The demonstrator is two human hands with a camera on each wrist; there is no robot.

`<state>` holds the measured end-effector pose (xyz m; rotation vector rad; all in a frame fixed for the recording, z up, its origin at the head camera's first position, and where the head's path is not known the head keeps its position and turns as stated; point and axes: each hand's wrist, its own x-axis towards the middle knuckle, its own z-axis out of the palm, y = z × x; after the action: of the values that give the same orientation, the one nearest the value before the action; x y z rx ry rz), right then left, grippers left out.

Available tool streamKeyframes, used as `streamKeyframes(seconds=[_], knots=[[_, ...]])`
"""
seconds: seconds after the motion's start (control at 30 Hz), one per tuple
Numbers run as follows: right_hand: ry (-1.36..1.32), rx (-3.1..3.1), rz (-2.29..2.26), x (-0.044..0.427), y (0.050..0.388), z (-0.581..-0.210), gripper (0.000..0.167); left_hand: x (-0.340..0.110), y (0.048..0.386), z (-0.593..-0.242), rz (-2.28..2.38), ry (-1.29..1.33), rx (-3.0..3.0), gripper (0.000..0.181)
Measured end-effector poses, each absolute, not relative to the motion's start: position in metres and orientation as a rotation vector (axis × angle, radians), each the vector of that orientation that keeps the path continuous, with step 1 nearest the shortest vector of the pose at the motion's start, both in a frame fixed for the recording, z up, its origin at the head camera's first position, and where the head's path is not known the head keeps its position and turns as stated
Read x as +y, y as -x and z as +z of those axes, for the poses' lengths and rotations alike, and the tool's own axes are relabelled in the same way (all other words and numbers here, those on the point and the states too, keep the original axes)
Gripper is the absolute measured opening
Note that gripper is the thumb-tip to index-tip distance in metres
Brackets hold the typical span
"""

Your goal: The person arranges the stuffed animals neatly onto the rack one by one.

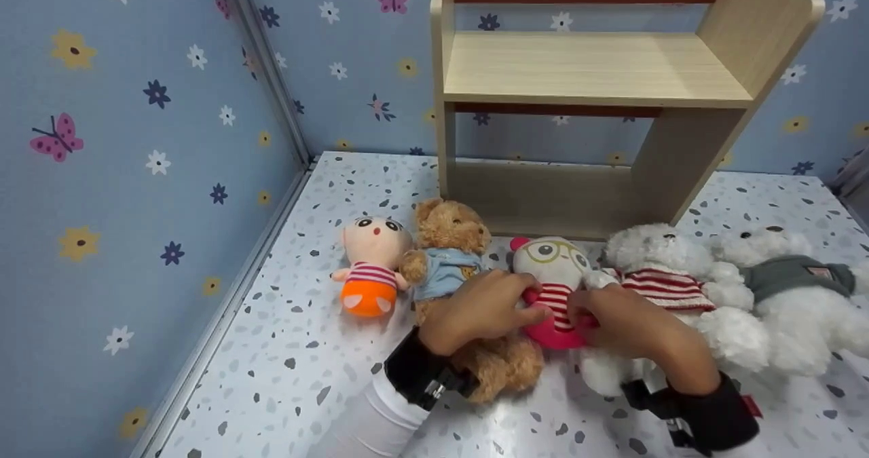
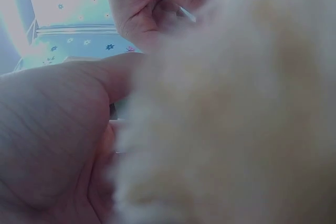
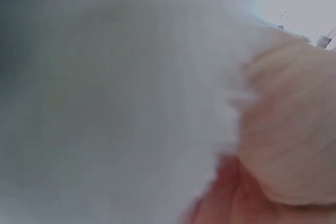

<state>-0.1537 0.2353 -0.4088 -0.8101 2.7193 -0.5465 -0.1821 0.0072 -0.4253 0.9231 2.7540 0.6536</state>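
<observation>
A panda-like doll with yellow glasses and a red-striped top [image 1: 558,302] lies between both hands in the head view. My left hand [image 1: 478,312] grips its left side, thumb over the pink lower part. On the other side, my right hand [image 1: 628,322] pinches the doll's edge with curled fingers. Under my left wrist lies a brown bear in a blue shirt [image 1: 445,273]; beside my right hand is a white bear in a red-striped sweater [image 1: 662,287]. Blurred fur [image 2: 220,108] covers much of the left wrist view, and pale fur [image 3: 115,103] fills most of the right wrist view.
A doll with orange shorts [image 1: 368,297] lies at the left. Another white bear in a grey-green shirt [image 1: 791,278] lies at the far right. Behind the toys stands a two-level wooden shelf [image 1: 597,68]. Flowered panels [image 1: 183,227] border the speckled surface [image 1: 271,376] at left and back.
</observation>
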Motion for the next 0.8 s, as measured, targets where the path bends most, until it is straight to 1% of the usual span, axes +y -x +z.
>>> streamKeyframes(seconds=[0.17,0.53,0.8], knots=[[0.824,2.726,-0.543,0.2345,0.1532,-0.4087,0.026,0.0066,0.1817,-0.4244,0.659,-0.910,2.749,0.037],[0.834,2.742,-0.533,0.2333,0.1543,-0.4084,0.025,0.0068,0.1818,-0.4228,0.698,-0.902,2.739,0.031],[0.854,2.751,-0.564,0.2316,0.1534,-0.4072,0.027,0.0052,0.1823,-0.4213,0.723,-0.928,2.744,0.015]])
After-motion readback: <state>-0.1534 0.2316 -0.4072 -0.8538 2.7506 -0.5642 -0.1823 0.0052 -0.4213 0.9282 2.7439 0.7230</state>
